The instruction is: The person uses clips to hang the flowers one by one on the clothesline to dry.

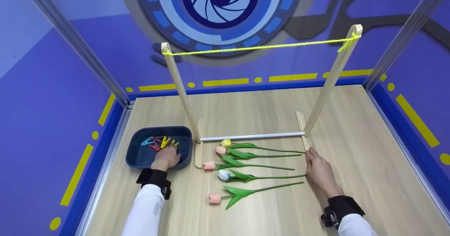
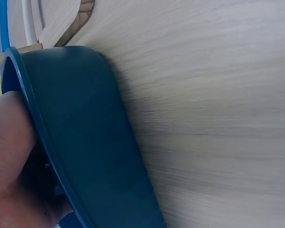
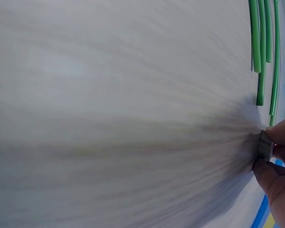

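My left hand reaches down into a dark blue plastic basin, its fingers among small clothespins. A yellow one shows right at the fingertips; the back of the hand hides whether they pinch it. In the left wrist view the basin wall covers most of the fingers. My right hand pinches the near end of the wooden foot of a rack's right post. In the right wrist view thumb and finger sit on either side of that foot's end.
Two wooden posts carry a yellow string across their tops. A white rod joins them low down. Several artificial tulips, among them a white one, lie between the hands, stems pointing right. Blue panels enclose the table.
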A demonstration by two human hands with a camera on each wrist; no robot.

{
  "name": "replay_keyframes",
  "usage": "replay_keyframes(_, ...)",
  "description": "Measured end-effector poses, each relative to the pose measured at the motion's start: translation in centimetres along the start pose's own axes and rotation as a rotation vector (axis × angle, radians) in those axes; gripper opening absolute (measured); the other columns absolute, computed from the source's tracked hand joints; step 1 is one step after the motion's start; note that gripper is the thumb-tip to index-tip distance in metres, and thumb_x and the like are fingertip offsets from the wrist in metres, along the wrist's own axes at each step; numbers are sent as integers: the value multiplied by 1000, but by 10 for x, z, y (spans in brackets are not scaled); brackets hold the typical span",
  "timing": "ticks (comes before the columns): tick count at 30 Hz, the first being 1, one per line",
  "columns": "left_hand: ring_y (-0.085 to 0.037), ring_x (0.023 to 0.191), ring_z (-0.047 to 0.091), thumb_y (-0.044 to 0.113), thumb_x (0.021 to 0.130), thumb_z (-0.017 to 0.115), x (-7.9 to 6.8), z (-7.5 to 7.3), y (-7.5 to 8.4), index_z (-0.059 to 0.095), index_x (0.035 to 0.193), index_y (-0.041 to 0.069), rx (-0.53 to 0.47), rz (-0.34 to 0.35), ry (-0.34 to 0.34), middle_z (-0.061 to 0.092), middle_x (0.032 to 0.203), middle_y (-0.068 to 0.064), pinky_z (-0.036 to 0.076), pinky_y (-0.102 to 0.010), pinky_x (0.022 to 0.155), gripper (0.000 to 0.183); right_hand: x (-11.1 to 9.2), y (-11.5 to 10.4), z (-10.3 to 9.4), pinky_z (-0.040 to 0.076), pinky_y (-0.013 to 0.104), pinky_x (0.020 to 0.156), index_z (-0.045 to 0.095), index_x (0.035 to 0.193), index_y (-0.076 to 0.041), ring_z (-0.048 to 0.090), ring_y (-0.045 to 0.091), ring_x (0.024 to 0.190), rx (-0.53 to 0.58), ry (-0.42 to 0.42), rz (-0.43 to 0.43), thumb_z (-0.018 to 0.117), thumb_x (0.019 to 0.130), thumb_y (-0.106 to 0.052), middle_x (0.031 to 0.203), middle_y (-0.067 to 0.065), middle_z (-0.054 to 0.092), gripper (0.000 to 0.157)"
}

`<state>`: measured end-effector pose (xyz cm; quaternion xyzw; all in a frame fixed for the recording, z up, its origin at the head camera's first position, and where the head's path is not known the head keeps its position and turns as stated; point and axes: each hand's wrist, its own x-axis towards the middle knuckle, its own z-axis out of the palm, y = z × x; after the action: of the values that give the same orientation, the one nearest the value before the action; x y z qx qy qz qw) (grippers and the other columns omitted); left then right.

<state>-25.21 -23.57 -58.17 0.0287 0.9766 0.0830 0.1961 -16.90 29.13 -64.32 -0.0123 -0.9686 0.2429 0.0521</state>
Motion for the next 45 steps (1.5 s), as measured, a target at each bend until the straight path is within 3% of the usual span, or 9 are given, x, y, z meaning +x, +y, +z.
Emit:
replay_keyframes(4,-48,118,59,27,99,56,-1,-1,0,56,131,-8,-22,3,19,58,134,-30,48,-59,97,48,1,0,0,46,56,99,53,132,15,50,49,128,-2,-4,10,51,97,1,143,36,46,37)
replay_keyframes(9,-44,100,67,20,96,60,-1,1,-6,69,109,-4,-76,25,150,70,111,-26,52,-57,86,29,-1,1,0,46,57,99,54,131,15,51,50,127,5,-1,6,52,97,2,142,36,47,37)
replay_keyframes(13,-43,102,67,14,92,63,4,3,-10,65,121,-4,-93,14,242,69,116,-26,52,-56,88,34,-1,0,0,46,57,99,53,132,15,51,50,127,10,-3,9,52,97,2,142,36,47,37)
replay_keyframes(15,-45,107,64,14,91,65,6,4,-11,59,129,-6,-91,-12,243,63,124,-29,51,-57,92,43,0,0,1,46,57,98,53,132,14,51,50,127,11,0,9,52,97,2,142,36,46,37)
replay_keyframes(19,-49,115,59,17,91,66,8,7,-11,48,139,-8,-105,-98,156,51,136,-34,48,-58,97,56,-1,1,2,46,57,99,54,132,14,52,50,126,8,4,1,53,96,3,142,36,47,38)
replay_keyframes(25,-51,120,53,17,89,64,13,11,-5,52,132,-10,-100,-164,80,48,135,-35,48,-59,96,52,-2,1,3,47,56,99,54,132,13,53,49,126,11,11,1,53,96,2,142,35,48,38)
replay_keyframes(30,-49,112,58,12,87,63,17,12,0,64,114,-9,-60,-167,120,55,126,-32,51,-58,90,35,-3,1,1,47,56,99,54,133,13,52,48,127,30,20,-2,52,97,2,143,34,47,37)
replay_keyframes(35,-47,95,67,7,83,66,16,14,3,66,97,-8,-46,-149,225,68,104,-29,55,-56,82,21,-2,0,1,46,56,100,53,134,13,50,48,129,31,13,13,51,98,1,144,34,46,38)
replay_keyframes(45,-42,83,69,13,86,69,10,14,6,66,87,-7,-126,-141,301,71,87,-25,54,-53,76,20,-2,1,1,43,57,104,51,136,11,48,48,132,31,-17,38,49,99,-1,146,33,43,39)
